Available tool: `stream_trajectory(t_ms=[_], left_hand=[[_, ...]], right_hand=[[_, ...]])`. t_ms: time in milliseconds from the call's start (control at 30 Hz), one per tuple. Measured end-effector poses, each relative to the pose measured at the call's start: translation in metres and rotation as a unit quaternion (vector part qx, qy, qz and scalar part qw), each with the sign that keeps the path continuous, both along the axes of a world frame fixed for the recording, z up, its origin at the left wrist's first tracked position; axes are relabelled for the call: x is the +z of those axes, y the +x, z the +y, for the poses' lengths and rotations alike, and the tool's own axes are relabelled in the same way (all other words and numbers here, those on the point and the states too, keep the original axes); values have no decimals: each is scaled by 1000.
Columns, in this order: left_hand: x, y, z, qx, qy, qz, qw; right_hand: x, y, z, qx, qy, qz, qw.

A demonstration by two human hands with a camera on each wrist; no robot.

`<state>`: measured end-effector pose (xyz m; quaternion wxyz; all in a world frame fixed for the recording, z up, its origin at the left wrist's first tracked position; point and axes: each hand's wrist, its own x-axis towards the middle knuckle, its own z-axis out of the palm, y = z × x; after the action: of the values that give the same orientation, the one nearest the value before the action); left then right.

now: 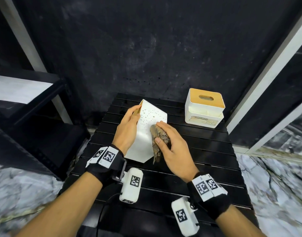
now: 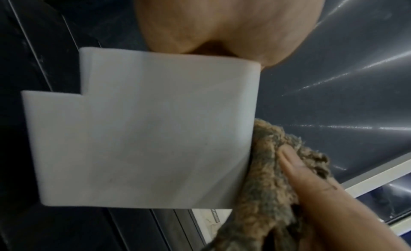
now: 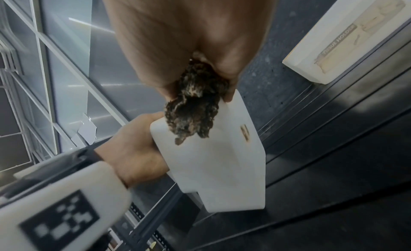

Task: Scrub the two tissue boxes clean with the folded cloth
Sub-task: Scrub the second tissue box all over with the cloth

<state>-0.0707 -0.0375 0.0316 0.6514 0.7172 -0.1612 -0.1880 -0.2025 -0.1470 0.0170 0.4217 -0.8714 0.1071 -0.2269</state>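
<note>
A white tissue box [image 1: 146, 127] is tipped up on the black slatted table [image 1: 206, 151], its perforated bottom facing me. My left hand [image 1: 128, 127] grips its left edge near the wooden lid. My right hand [image 1: 170, 144] holds a brown fuzzy cloth [image 1: 158, 139] bunched against the box's right side. In the left wrist view the box's stepped side [image 2: 142, 131] fills the frame with the cloth [image 2: 266, 175] at its right edge. The right wrist view shows the cloth [image 3: 193, 112] pressed on the box [image 3: 222, 159]. A second white tissue box [image 1: 204, 108] with a wooden slotted lid stands upright at the table's back right.
A dark wall rises behind the table. A black shelf unit [image 1: 27, 103] stands at the left. White frame bars [image 1: 266, 79] run up at the right. Marbled floor [image 1: 275, 177] surrounds the table. The second box's label side [image 3: 347, 36] appears in the right wrist view.
</note>
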Motion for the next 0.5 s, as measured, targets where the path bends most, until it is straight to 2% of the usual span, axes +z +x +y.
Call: stream_trajectory(t_ms=[200, 300, 500], left_hand=[[2, 6, 6, 13, 37, -52, 998], [4, 10, 5, 12, 54, -68, 996], [-1, 12, 1, -12, 15, -19, 1000]], right_hand=[[-7, -5, 14, -1, -11, 6, 1000], [-6, -4, 17, -4, -50, 27, 998], [-2, 4, 15, -11, -62, 46, 997]])
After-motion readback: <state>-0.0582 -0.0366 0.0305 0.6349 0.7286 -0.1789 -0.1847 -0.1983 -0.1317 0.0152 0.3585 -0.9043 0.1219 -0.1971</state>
